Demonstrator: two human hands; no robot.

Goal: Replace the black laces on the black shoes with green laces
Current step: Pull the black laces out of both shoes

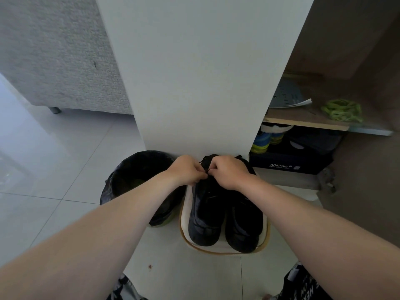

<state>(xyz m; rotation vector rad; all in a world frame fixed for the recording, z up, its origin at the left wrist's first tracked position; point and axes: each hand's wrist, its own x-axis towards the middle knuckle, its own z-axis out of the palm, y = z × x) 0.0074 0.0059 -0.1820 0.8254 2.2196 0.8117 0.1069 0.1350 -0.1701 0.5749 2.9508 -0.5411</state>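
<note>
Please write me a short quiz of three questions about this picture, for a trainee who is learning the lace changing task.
1. True or false: the green laces lie on the floor beside the black shoes.
2. The left hand and the right hand both pinch at the top of which shoe? A: the one nearer the open cabinet. B: the one nearer the black-bagged bin. C: neither.
3. Which word is printed on the dark box below the shelf?

Key: 1 false, they lie on the shelf. 2 B. 3 AOKANG.
</note>
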